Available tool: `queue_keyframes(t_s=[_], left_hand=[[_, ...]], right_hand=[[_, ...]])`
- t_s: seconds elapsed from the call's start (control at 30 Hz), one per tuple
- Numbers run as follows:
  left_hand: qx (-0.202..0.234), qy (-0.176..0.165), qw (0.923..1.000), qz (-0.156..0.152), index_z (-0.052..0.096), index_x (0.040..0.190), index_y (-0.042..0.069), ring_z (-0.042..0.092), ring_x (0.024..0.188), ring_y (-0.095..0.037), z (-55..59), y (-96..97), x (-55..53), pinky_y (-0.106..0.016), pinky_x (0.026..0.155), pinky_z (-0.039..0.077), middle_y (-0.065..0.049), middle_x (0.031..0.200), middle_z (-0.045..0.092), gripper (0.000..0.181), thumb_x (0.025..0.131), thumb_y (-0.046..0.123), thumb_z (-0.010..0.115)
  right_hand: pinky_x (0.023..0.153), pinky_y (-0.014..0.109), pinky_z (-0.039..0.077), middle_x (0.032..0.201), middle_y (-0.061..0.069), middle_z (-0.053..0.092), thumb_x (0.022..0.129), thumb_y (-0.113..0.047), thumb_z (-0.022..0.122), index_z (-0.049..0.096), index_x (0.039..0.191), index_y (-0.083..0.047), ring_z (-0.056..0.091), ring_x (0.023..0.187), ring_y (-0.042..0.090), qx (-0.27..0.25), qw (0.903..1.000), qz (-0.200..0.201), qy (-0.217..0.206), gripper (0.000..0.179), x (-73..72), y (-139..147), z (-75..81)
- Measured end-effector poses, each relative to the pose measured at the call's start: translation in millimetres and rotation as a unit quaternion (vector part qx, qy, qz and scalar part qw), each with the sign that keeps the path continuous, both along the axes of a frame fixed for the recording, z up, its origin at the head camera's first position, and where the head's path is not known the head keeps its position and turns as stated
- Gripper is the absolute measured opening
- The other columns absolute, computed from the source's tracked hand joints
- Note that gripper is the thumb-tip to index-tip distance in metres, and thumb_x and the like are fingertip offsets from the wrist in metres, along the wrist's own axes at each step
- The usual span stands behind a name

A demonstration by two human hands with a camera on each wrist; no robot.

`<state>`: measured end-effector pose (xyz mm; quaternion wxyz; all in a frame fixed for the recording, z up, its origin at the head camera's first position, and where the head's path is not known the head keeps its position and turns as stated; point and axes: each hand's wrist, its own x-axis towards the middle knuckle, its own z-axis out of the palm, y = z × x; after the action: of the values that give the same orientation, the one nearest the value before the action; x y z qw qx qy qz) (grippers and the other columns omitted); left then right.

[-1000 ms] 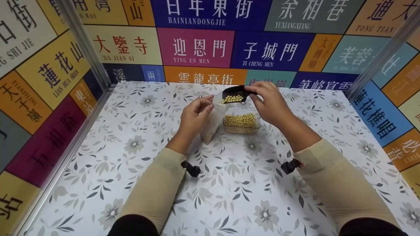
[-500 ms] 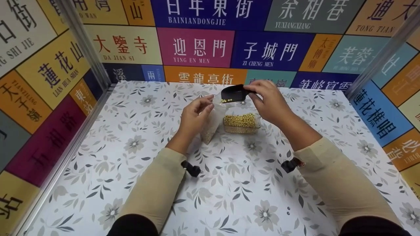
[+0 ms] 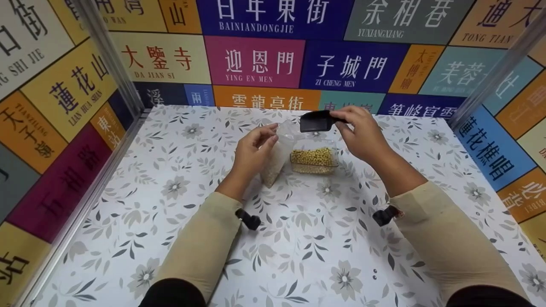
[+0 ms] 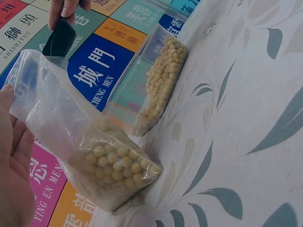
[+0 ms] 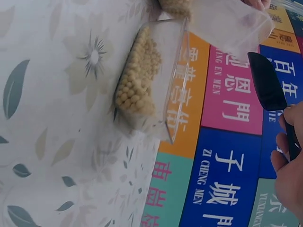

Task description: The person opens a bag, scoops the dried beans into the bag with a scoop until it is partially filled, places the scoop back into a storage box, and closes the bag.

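My left hand (image 3: 255, 149) pinches the upper edge of a clear plastic zip bag (image 4: 61, 113), which stands upright on the table. Round yellow soybeans (image 4: 118, 165) fill the bag's bottom. A black scoop (image 3: 315, 122) is in my right hand (image 3: 357, 130), gripped by its handle with the fingers curled round it. No beans show in the scoop, which is raised just right of the bag's mouth. Below it stands a clear rectangular container (image 3: 315, 168), partly filled with soybeans (image 5: 137, 80), close to the bag's right side.
The table (image 3: 298, 256) has a white cloth with grey flowers and leaves. Walls printed with coloured sign panels (image 3: 256, 62) enclose it at the back and both sides. Small dark wrist cameras (image 3: 248, 219) sit on both sleeves.
The soybeans in the scoop have gone out at the bag's mouth. My right hand has drawn the scoop back to the right. The left hand and bag have stayed put.
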<state>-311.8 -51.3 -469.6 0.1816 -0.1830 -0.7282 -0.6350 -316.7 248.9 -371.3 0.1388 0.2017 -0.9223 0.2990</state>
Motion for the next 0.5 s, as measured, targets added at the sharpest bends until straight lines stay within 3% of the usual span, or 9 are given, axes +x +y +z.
queue_keyframes(t_s=[0.33,0.5], left_hand=[[0.005,-0.002,1.0,-0.001,0.072,0.109,0.012,0.069,0.13,-0.012,0.2,-0.1,0.5,-0.027,0.113,0.056,0.003,0.14,0.074,0.011,0.105,0.023,0.071],[0.003,-0.007,1.0,0.002,0.072,0.109,0.012,0.069,0.13,-0.012,0.9,0.4,0.6,-0.027,0.113,0.056,0.003,0.14,0.074,0.01,0.105,0.022,0.071]], right_hand=[[0.109,0.053,0.052,0.142,0.011,0.064,0.112,-0.017,0.058,0.067,0.145,-0.013,0.056,0.134,0.033,-0.022,0.998,-0.031,-0.05,0.035,-9.9,25,-23.0],[0.112,0.056,0.051,0.144,0.012,0.063,0.112,-0.016,0.057,0.065,0.147,-0.013,0.056,0.136,0.036,0.0,0.9955,-0.039,-0.086,0.036,-13.0,30,-38.4]])
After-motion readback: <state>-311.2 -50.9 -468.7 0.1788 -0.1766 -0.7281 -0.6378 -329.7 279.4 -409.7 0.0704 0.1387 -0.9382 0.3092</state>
